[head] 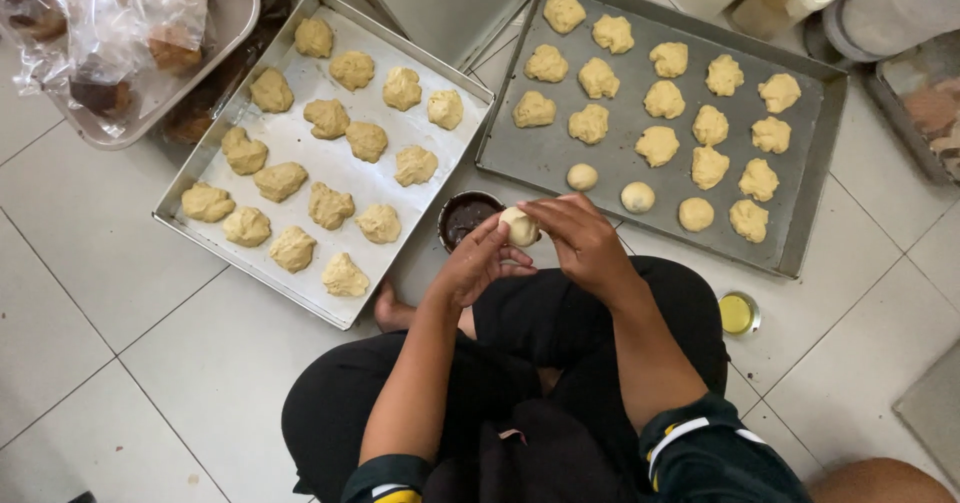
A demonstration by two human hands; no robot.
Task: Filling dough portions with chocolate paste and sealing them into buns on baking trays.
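Item: dough ball (519, 226); I'm gripping it with left hand (478, 261) and right hand (582, 241), just beside the dark filling bowl (467, 215).

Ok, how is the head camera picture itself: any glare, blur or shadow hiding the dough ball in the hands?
Head view: even, soft light and sharp focus; no glare on the pale round dough ball, held between left hand and right hand; only faint sheen on the grey metal baking tray; wide-angle bending at the edges.

The dough ball (519, 226) is half hidden by both hands; the crumpled bags (100, 23) far left are cut off.
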